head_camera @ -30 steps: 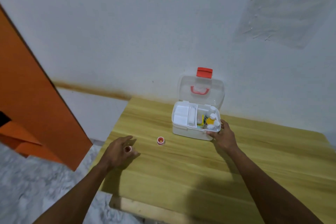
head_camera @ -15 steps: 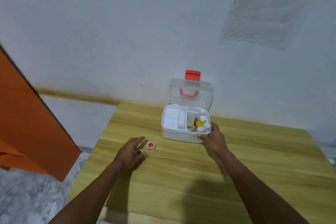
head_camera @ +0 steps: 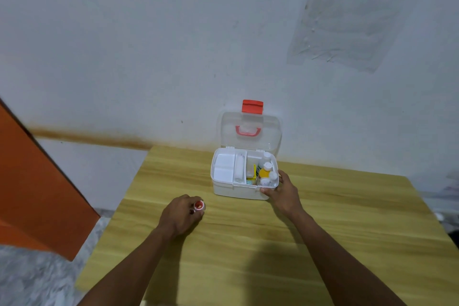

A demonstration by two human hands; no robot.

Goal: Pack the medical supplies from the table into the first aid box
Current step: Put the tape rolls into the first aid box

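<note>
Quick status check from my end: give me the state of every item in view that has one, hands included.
First aid box: open, upright on the table.
Lid: raised, leaning back toward the wall.
Red latch: unfastened, at the lid's top edge.
Bottles: packed in the box's right compartment.
Small red-and-white roll: at the left hand's fingertips, not yet in the box.
Left hand: closing on the roll.
Right hand: holding the box's front right corner.

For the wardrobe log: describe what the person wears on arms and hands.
Both forearms are bare as far as the frame shows, with no sleeves, gloves or watch. The left hand shows dark varnish on one fingernail. The right hand shows no ring or band. No markings can be made out.
</note>
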